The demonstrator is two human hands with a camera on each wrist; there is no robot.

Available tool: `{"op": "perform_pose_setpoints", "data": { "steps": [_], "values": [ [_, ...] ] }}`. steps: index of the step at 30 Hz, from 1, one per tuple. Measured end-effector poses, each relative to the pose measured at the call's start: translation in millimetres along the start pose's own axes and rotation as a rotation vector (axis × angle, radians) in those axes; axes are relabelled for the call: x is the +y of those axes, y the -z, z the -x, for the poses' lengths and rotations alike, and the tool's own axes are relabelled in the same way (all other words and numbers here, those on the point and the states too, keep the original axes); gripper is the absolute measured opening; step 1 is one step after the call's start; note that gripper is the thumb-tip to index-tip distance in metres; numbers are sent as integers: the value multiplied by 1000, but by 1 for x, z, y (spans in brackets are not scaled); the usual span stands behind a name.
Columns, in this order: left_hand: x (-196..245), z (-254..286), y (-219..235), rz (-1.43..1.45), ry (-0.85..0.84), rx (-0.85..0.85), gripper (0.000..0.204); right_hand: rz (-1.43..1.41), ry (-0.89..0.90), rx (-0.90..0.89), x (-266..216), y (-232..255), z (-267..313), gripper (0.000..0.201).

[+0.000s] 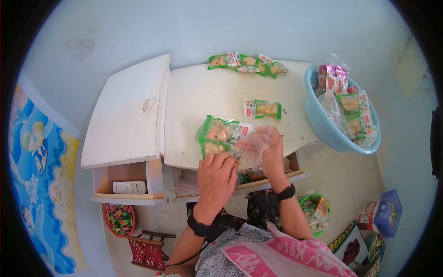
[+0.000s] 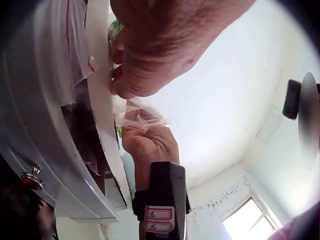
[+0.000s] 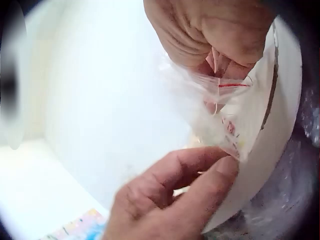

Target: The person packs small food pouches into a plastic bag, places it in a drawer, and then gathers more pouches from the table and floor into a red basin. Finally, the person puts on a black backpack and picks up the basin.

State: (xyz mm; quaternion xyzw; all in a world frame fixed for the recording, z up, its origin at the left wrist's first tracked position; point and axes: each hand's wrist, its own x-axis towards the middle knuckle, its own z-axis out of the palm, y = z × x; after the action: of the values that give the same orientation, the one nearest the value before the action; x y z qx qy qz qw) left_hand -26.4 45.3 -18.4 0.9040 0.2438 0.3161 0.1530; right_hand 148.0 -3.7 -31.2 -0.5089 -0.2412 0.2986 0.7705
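Observation:
On the white table, two green-edged snack packets (image 1: 217,136) lie side by side, overlapped by a clear zip bag (image 1: 262,150). My right hand (image 1: 272,150) grips this bag near its red-lined mouth (image 3: 234,85), fingers curled into the plastic. At the near table edge, my left hand (image 1: 215,184) is bent over the lower end of the packets. Its thumb and forefinger pinch the bag's edge in the right wrist view, where the left hand (image 3: 175,192) is lowest. Another single snack packet (image 1: 262,109) lies just beyond the right hand.
Several similar packets (image 1: 248,63) line the wall side. A blue basin (image 1: 314,108) of bagged snacks stands at the right. Below the tabletop, an open drawer (image 1: 249,185) holds plastic bags; another drawer (image 1: 154,177) holds a white remote-like object (image 1: 129,187). Baskets (image 1: 134,221) stand on the floor.

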Motion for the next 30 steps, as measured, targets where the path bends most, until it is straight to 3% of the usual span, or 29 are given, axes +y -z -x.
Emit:
{"op": "perform_pose_setpoints", "data": {
  "steps": [2, 5, 8, 11, 14, 17, 20, 23, 26, 30],
  "values": [
    [-2, 0, 4, 7, 11, -58, 31, -74, -34, 8, 3, -2, -2, 26],
    [-4, -2, 1, 72, 69, 113, 43, -122, -22, -45, 2, -5, 1, 18],
    [-7, -8, 6, -86, -19, 44, 54, -16, 11, -97, -8, 3, 3, 13],
    [-4, -13, 10, -94, 22, -94, 57, 291, 159, 47, -14, 20, -13, 16],
    [-1, -16, 15, -82, 37, -111, 53, 713, 454, 142, -14, 44, -45, 23],
    [-5, -14, 11, -102, -12, -65, 52, 1072, 633, 193, -31, 46, -65, 29],
    [-5, -15, 12, -82, -11, -83, 51, 1287, 818, 95, -24, 42, -85, 30],
    [-7, -18, 11, -75, -39, -93, 51, 1551, 867, -62, 2, 56, -104, 30],
    [-8, -17, 14, -65, -28, -154, 51, 1583, 556, -171, -20, 48, -93, 27],
    [-8, -13, 11, -66, -11, -142, 52, 1592, 441, -185, -40, 49, -77, 28]
  ]
}}
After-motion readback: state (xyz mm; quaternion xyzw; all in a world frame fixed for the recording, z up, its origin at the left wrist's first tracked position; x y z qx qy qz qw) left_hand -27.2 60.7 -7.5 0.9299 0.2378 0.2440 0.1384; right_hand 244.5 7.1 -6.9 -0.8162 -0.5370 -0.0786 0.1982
